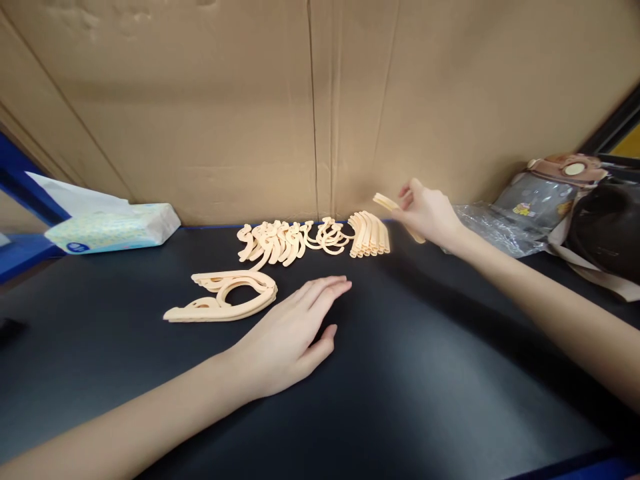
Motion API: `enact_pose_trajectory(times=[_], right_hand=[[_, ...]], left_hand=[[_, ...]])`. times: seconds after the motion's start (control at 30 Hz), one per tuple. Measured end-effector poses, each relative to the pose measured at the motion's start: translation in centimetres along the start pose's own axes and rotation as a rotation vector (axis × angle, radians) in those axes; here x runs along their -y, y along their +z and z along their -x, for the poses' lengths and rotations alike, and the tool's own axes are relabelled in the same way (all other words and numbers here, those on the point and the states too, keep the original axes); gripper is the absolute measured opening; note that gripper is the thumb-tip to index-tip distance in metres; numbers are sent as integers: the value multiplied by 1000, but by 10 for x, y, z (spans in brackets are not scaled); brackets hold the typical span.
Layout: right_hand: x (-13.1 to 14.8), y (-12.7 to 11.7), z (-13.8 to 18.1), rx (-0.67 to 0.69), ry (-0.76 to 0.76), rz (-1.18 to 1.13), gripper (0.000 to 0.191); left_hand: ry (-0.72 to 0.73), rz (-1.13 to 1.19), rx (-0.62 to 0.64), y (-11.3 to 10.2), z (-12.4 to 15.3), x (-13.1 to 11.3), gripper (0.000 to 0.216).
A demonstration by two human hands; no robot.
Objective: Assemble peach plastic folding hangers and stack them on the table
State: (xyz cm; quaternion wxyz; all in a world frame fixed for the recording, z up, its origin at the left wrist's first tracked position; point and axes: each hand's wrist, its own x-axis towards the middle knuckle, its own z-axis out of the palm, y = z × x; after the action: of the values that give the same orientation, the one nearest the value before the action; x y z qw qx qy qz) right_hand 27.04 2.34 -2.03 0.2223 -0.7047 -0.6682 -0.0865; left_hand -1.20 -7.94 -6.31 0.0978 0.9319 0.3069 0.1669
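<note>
My left hand [295,333] lies flat and open on the black tabletop [410,373], fingers stretched out, just right of a small stack of cream plastic hanger pieces [225,297]. My right hand [425,212] is raised near the cardboard wall, its fingers closed on one cream plastic strip [386,201]. Just left of it lies a row of similar curved strips [369,235]. Further left, several cream hook-shaped pieces [280,241] lie in a line along the wall.
A tissue pack [113,227] sits at the back left. At the back right are crumpled clear plastic [493,230], a lidded bottle [550,190] and a dark bag [607,227]. A cardboard wall [310,100] closes off the back.
</note>
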Motion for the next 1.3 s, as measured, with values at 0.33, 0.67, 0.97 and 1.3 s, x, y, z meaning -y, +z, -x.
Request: enact_pose_trajectory(times=[0.33,0.67,0.97,1.3], right_hand=[[59,-24,125,204,-780,-263,14],[60,-14,141,211,-858,-328,14],[57,-16,138,367,-834,-414,8],[50,-11,131,478,-787,-428,21]], left_hand=[[-4,-30,-207,-4,6,-2,55],[51,29,26,-3,1,-4,14],[75,90,53,-4,1,-2,12],[73,56,34,-3,3,-3,9]])
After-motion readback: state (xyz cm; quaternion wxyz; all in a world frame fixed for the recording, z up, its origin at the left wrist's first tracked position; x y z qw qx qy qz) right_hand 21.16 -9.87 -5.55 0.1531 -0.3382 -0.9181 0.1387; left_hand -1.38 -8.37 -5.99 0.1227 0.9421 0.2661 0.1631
